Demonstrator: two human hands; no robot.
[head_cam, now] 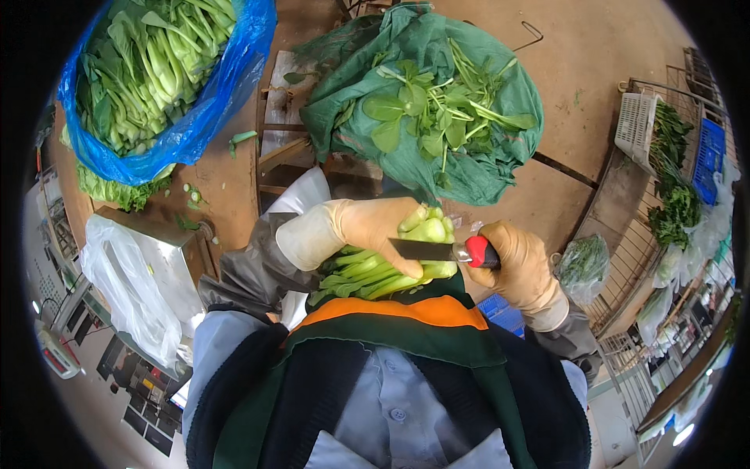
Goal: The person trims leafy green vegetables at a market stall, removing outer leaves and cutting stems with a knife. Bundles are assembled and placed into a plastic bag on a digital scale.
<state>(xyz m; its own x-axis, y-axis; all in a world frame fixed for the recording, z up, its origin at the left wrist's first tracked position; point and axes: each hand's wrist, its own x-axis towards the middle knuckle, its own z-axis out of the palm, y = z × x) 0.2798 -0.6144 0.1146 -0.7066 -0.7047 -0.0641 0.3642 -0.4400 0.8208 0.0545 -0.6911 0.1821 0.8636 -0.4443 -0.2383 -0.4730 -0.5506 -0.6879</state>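
Note:
Both hands wear pale rubber gloves. My left hand (381,228) is closed around a bunch of leafy greens with thick pale-green stems (375,272), held in front of the apron; the cut stem ends point up and right. In my right hand (515,264) is a knife with a red and black handle (482,252); its short dark blade (423,249) lies across the bunch, over my left fingers. Whether the blade touches the stems I cannot tell. Just beyond the hands, a green woven sack (345,126) bears loose leaves and trimmings (445,111).
A blue plastic bag (234,99) full of greens stands on the brown table (220,170) at left, near scraps. White plastic bags (129,281) lie on a metal box. At right are a wire rack (624,264), a white basket (636,126) and a blue crate (708,161).

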